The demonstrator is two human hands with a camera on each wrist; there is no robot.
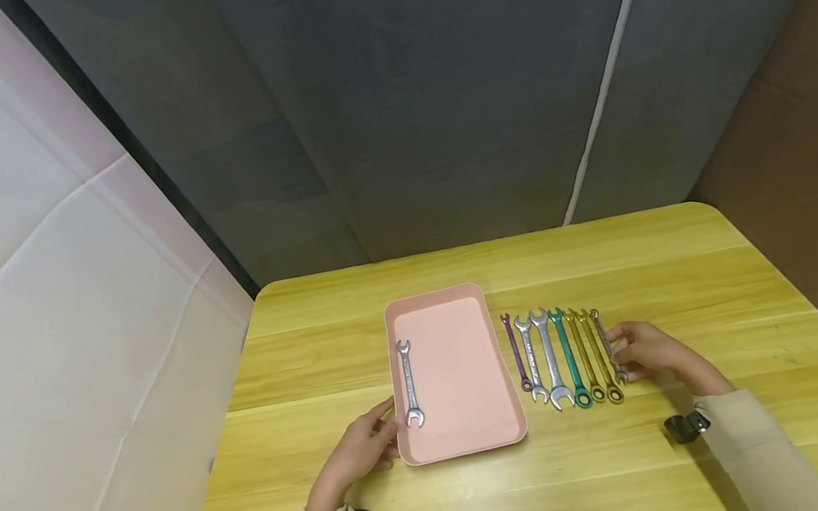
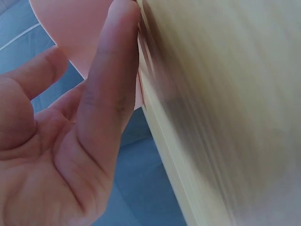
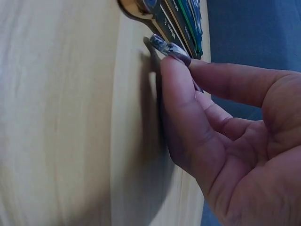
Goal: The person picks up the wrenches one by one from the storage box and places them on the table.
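A pink tray (image 1: 462,389) lies on the wooden table (image 1: 687,276) with one silver open-end wrench (image 1: 409,383) along its left side. My left hand (image 1: 383,425) rests with straight fingers against the tray's front-left corner; the left wrist view shows my left hand (image 2: 106,89) flat beside the tray (image 2: 70,28). Right of the tray lies a row of several wrenches (image 1: 561,355) in purple, silver, green and gold. My right hand (image 1: 617,351) pinches the small grey wrench (image 1: 604,340) at the row's right end. In the right wrist view, fingertips (image 3: 174,70) grip the small grey wrench (image 3: 162,44).
A dark grey padded wall stands behind the table, and a white panel (image 1: 79,297) on the left. A small black wrist camera (image 1: 687,426) sits at my right sleeve. Bare tabletop stretches behind the tray and right of the wrench row.
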